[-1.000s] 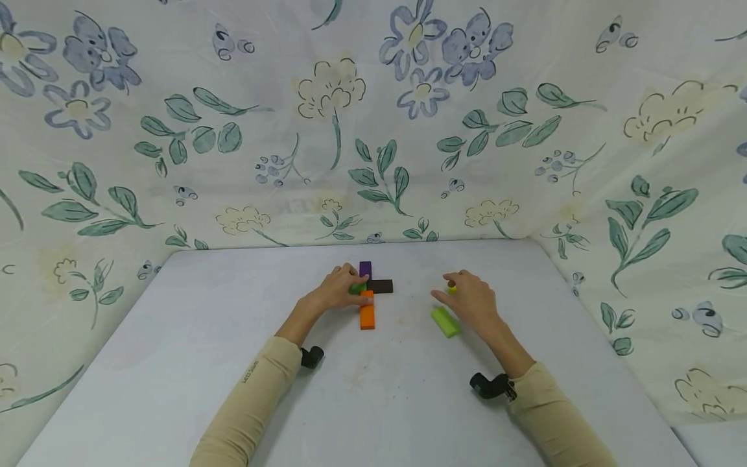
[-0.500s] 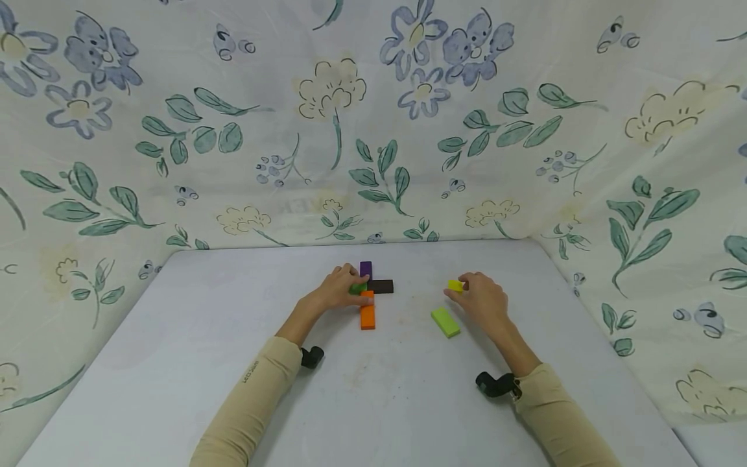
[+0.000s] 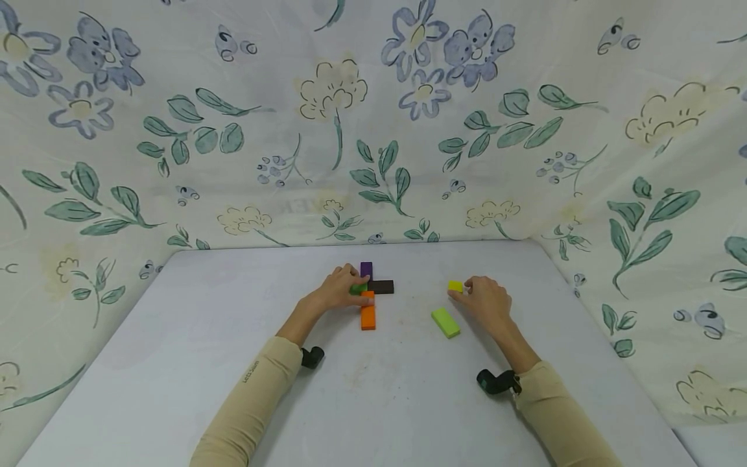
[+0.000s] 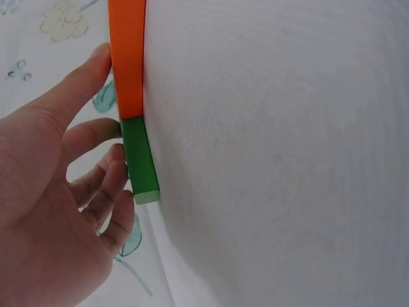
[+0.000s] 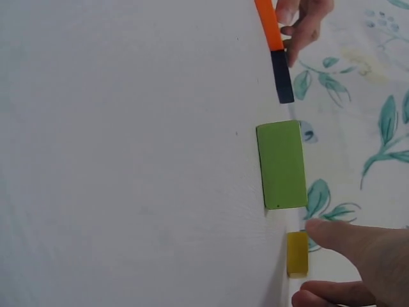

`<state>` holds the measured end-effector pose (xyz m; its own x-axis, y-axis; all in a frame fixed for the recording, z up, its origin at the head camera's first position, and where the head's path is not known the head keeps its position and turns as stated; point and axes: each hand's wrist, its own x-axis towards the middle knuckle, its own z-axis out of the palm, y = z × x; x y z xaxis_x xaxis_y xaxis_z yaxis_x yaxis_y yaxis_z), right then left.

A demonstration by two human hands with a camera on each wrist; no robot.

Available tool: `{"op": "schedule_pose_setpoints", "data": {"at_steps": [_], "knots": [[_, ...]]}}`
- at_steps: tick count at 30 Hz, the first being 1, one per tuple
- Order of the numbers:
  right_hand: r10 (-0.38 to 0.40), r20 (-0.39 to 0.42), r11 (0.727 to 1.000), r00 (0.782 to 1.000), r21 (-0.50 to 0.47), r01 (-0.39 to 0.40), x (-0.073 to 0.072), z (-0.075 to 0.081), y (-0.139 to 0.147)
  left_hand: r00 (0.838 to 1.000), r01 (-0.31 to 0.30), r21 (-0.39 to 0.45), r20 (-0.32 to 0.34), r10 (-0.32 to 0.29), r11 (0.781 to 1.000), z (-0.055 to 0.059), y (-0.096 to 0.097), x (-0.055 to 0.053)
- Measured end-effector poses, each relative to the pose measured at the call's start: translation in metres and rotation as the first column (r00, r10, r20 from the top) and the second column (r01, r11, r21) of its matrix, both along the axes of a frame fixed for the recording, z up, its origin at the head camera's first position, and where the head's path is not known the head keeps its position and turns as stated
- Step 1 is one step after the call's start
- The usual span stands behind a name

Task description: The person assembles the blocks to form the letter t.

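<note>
In the head view, my left hand (image 3: 338,287) reaches over a group of small blocks set like a cross. Its thumb touches the orange block (image 3: 368,318), while the index finger lies at the green block (image 4: 139,160), as the left wrist view shows. A purple block (image 3: 366,268) and a dark block (image 3: 382,287) complete the group. My right hand (image 3: 489,301) is at a small yellow block (image 3: 455,286), thumb and fingers on either side of it. In the right wrist view a narrow gap shows between the yellow block and the lower fingers.
A lime green block (image 3: 446,322) lies on the white table (image 3: 373,402) between the two hands, nearer to the right one. Behind the table hangs a floral cloth (image 3: 327,162). Each wrist wears a black camera (image 3: 496,381).
My right hand has shifted a little to the right, so more of the yellow block shows. The left hand and the group of blocks have stayed in place.
</note>
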<state>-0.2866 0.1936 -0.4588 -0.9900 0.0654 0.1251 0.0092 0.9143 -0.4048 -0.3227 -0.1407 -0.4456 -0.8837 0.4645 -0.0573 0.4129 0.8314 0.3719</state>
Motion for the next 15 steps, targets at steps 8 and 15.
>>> {"op": "schedule_pose_setpoints", "data": {"at_steps": [8, 15], "knots": [[-0.001, 0.021, 1.0, 1.0, 0.008, 0.001, -0.0071, -0.0003, 0.0005, 1.0, -0.003, -0.01, -0.005, 0.003, 1.0, 0.0002, 0.0006, 0.0001], [0.008, 0.028, 1.0, 1.0, 0.006, -0.008, -0.0085, 0.0008, -0.0007, 1.0, 0.007, -0.006, -0.011, -0.007, 1.0, 0.001, -0.0004, 0.0012]]}}
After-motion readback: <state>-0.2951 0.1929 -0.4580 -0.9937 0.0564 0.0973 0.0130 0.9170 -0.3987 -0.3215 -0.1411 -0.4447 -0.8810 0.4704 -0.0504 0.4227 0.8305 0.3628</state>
